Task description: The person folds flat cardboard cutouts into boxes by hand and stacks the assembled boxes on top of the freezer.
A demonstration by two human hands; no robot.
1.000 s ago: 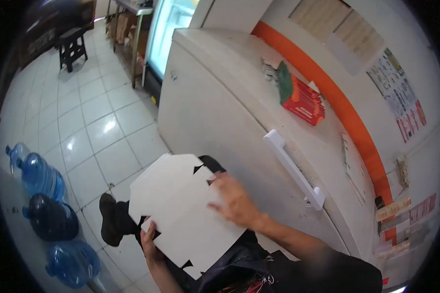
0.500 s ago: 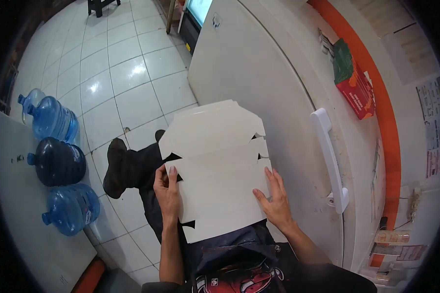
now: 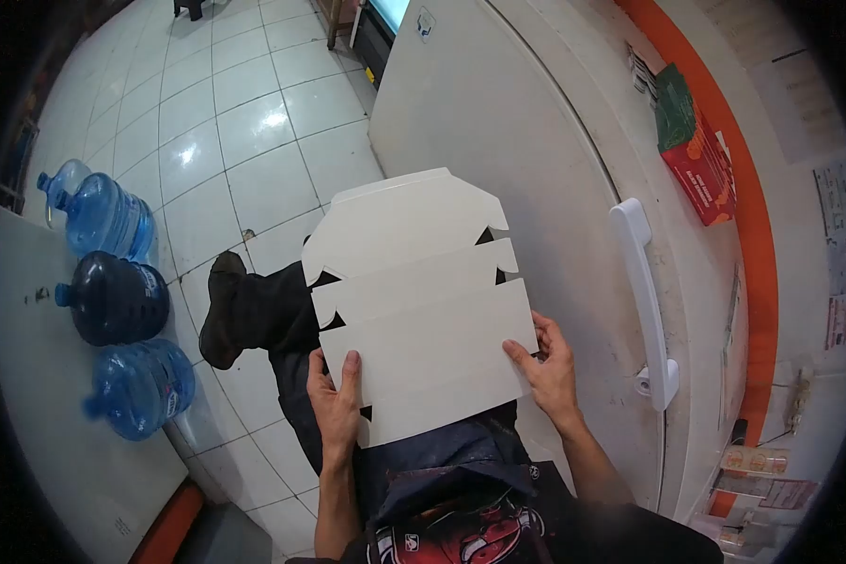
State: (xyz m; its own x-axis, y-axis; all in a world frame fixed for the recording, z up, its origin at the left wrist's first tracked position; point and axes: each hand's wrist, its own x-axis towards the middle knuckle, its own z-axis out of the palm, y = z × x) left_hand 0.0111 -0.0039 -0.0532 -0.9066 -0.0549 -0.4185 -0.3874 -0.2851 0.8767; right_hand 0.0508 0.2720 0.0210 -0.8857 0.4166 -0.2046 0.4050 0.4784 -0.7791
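Observation:
A flat, white die-cut cardboard box blank [image 3: 432, 329] lies over my lap, with slots and notches cut along both sides. Its far end has angled corners and a narrow folded flap. My left hand [image 3: 336, 399] grips the left edge near the close end, thumb on top and fingers underneath. On the opposite edge, my right hand [image 3: 547, 368] pinches the cardboard with the thumb on top and the other fingers at the side and below. The underside of the blank is hidden.
Several large water bottles [image 3: 117, 301] stand on the tiled floor [image 3: 254, 169] to the left. A white chest freezer [image 3: 498, 122] with a handle [image 3: 644, 301] is close on my right. A red and green box [image 3: 691, 150] rests on top of it.
Both hands have slid nearer to the close end of the blank, and the right hand has closed around its edge. The folds and side notches now show more clearly.

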